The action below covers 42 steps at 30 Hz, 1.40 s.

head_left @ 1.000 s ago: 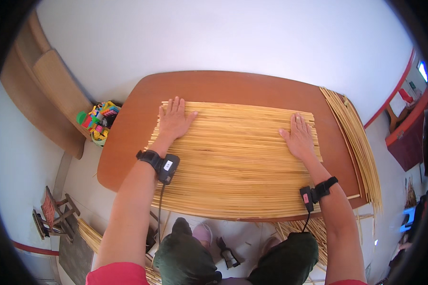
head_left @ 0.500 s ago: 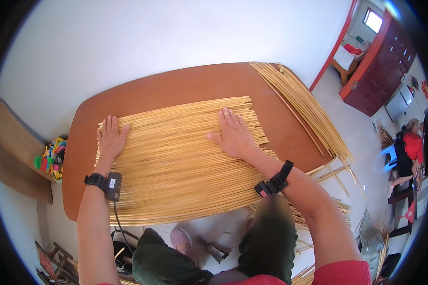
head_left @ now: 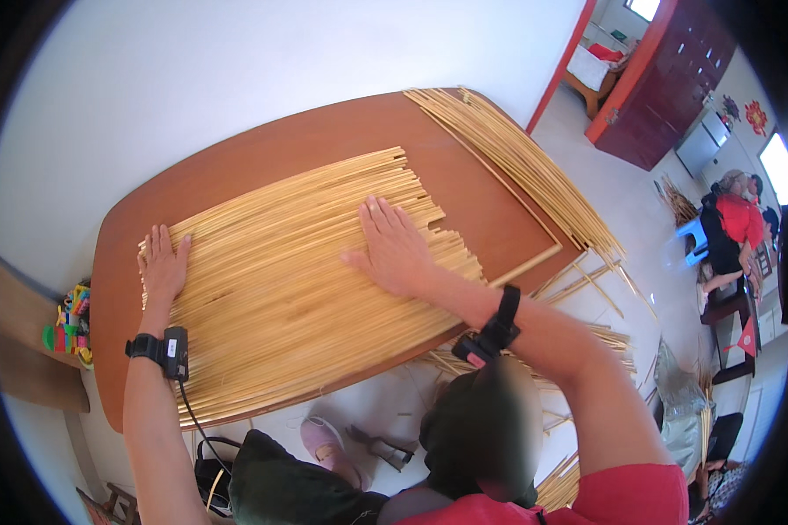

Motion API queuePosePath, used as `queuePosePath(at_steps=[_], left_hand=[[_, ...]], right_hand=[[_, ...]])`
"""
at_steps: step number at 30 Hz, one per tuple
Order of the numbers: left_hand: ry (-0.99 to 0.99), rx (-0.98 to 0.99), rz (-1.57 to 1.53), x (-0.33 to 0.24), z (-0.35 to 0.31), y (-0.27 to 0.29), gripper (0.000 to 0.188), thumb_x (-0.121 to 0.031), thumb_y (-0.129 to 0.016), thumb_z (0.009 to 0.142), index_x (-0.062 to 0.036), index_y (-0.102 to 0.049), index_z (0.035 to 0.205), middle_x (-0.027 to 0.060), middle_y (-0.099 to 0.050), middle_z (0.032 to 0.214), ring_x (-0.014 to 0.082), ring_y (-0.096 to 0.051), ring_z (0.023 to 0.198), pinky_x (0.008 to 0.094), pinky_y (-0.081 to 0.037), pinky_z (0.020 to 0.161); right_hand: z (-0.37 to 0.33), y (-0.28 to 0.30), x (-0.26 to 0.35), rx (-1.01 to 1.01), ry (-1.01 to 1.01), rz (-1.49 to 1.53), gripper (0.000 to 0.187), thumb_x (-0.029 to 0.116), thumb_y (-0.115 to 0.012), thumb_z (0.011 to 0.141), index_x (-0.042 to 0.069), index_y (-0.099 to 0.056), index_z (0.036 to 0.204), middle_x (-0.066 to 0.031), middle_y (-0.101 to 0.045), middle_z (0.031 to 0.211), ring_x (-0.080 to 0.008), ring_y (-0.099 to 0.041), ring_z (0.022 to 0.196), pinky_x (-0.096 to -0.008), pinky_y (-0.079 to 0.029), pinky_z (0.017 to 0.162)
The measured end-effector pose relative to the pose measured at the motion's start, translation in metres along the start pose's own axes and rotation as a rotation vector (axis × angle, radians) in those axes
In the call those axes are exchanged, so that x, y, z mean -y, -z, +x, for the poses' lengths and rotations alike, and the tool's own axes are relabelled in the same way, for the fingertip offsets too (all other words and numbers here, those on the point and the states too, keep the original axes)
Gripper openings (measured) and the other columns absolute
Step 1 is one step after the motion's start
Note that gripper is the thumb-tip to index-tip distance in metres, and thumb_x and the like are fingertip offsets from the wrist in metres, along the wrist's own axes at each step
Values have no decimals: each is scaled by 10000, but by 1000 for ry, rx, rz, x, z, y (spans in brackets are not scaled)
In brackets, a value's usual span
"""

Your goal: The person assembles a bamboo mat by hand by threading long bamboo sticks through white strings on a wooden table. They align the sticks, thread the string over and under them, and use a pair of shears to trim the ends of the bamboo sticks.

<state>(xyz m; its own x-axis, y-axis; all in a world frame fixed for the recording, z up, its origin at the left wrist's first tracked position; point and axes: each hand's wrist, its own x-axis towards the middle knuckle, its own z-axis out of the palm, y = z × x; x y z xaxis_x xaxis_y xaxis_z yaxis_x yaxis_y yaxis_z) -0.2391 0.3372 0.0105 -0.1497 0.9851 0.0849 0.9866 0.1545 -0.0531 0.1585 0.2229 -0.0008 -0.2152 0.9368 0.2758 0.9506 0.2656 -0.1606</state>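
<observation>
Many thin, straw-coloured stalks lie side by side as a wide flat layer point(head_left: 280, 297) on a brown table point(head_left: 490, 206). My left hand point(head_left: 164, 269) rests flat at the layer's left edge, its fingers stretched out over the stalk ends. My right hand point(head_left: 396, 249) lies spread on the stalks towards the right side, thumb out to the left. The right ends are uneven, and one stalk point(head_left: 527, 264) juts well past the others near my right forearm. Neither hand grips anything. Both wrists wear black straps with small devices.
A loose bundle of stalks point(head_left: 517, 162) lies along the table's right end. More stalks point(head_left: 562, 486) are on the floor at lower right. Colourful toy blocks point(head_left: 72, 324) sit at far left. A person in red point(head_left: 741, 219) is near a blue stool point(head_left: 693, 238) at far right.
The view has turned, so table and stalks appear tilted and shifted left. Both hands stay flat on the layer. A stalk now sticks out at the right edge beyond the rest.
</observation>
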Motion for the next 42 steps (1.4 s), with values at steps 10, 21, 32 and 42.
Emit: queuePosePath(at_steps=[10,21,32,42], left_hand=[[-17,34,-7,11,-2,2,786,-618,-277,952,-76,-200,1516,101,-139,1594,260,-90,1475,500,-66,1176],[-553,60,-72,-42,-196,39,706,-468,-394,971,-50,-203,1507,141,-182,1577,300,-137,1463,508,-54,1171],[-472,8,-74,-33,-199,36,730,-529,-408,951,-81,-244,1503,145,-212,1566,302,-155,1458,506,-74,1170],[-469,52,-123,-37,-195,44,787,-581,-408,928,-51,-259,1491,156,-197,1569,311,-140,1461,525,-83,1162]], right_hand=[[-16,-1,-7,-20,-72,-17,904,585,-469,900,-126,-262,1418,-284,-254,1501,-359,-206,1426,-437,-143,1174],[-15,7,-10,97,-149,-86,935,657,-345,925,-96,-193,1458,-269,-196,1531,-331,-156,1452,-418,-123,1184],[-39,28,18,115,82,-51,928,660,-320,929,-87,-188,1463,-249,-204,1536,-329,-161,1451,-428,-128,1180],[-54,24,9,198,202,-32,909,648,-329,931,-69,-191,1472,-247,-172,1548,-333,-139,1457,-429,-128,1181]])
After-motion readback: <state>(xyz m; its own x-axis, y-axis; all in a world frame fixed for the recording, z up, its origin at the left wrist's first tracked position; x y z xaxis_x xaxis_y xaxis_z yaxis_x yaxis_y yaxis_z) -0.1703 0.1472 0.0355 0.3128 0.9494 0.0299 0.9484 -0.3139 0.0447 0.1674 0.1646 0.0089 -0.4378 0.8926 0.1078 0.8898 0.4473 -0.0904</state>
